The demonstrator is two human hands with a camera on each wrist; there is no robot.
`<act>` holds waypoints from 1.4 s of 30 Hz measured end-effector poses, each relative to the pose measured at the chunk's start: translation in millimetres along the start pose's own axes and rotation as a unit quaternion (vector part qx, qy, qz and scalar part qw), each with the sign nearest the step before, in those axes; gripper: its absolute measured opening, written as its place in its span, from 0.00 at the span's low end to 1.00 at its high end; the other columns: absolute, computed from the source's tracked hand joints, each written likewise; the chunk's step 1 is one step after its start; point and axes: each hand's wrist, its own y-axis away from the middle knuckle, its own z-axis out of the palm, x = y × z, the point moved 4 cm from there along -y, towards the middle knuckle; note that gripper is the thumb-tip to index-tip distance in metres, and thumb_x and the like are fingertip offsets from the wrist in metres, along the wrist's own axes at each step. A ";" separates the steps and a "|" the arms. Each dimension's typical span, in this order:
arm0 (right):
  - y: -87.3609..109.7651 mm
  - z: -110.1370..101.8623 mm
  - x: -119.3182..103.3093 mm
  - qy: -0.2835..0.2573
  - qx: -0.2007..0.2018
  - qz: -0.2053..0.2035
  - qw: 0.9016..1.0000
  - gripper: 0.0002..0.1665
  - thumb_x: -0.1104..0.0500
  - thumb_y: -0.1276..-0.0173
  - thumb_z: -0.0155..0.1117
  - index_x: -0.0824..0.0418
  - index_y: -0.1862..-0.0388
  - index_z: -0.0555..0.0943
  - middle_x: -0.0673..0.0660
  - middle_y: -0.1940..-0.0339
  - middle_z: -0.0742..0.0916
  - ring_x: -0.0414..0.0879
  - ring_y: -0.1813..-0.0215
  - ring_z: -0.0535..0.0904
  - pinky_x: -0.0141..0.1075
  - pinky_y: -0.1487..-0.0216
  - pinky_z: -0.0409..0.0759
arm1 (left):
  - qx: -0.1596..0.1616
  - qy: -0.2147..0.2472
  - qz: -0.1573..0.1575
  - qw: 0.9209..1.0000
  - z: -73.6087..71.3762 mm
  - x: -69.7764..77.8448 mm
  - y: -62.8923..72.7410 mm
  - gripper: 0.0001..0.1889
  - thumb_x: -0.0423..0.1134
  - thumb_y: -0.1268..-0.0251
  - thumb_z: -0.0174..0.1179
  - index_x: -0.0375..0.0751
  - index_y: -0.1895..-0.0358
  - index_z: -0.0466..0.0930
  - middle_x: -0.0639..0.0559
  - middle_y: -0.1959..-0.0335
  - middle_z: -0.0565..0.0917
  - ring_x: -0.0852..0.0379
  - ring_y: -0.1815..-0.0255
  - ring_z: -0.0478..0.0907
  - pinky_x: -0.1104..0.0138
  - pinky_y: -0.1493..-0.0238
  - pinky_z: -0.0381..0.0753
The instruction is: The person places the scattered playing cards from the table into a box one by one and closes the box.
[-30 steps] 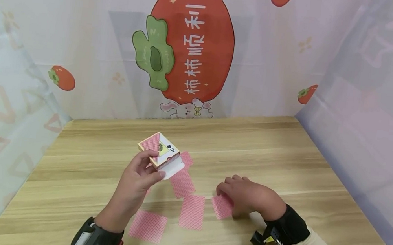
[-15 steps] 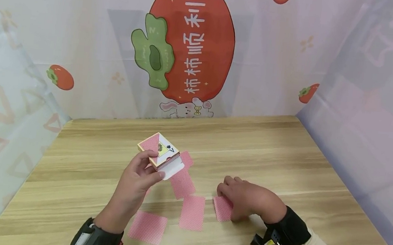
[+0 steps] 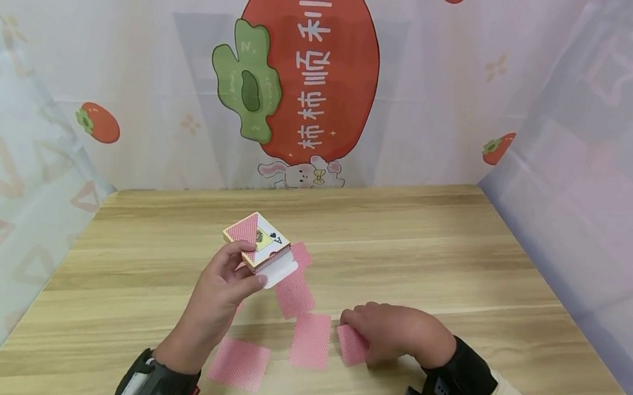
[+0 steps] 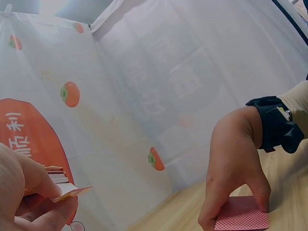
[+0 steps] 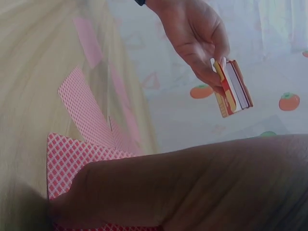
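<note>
My left hand (image 3: 215, 299) holds up a playing-card box (image 3: 258, 239) above the table. Its white flap (image 3: 279, 272) hangs open towards the right, and the edges of cards show inside in the right wrist view. Low over the tabletop, my right hand (image 3: 399, 334) grips a red-backed playing card (image 3: 352, 346) by its edges, thumb on one side and fingers on the other, as the left wrist view (image 4: 241, 213) shows. Whether more than one card lies under that hand is hidden. Beside it rests another face-down card (image 3: 310, 341).
Face-down on the wooden table (image 3: 431, 253) lie several more red-backed cards, one near the front (image 3: 239, 364) and one further back (image 3: 294, 294), partly overlapped in view by the box. Printed cloth (image 3: 417, 105) walls in the back and both sides.
My right hand has shifted slightly left and towards me together with the card it grips. The left hand and the box stay almost where they were.
</note>
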 end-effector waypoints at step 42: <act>28.8 -81.0 -52.4 -0.027 0.225 -0.108 0.968 0.40 0.43 0.38 0.75 0.49 0.29 0.73 0.44 0.43 0.83 0.40 0.47 0.76 0.34 0.51 0.81 | 0.002 0.012 -0.010 1.000 2.4 -5.2 -3.1 0.29 0.15 0.41 0.56 0.35 0.37 0.64 0.44 0.37 0.67 0.47 0.43 0.73 0.69 0.50 0.82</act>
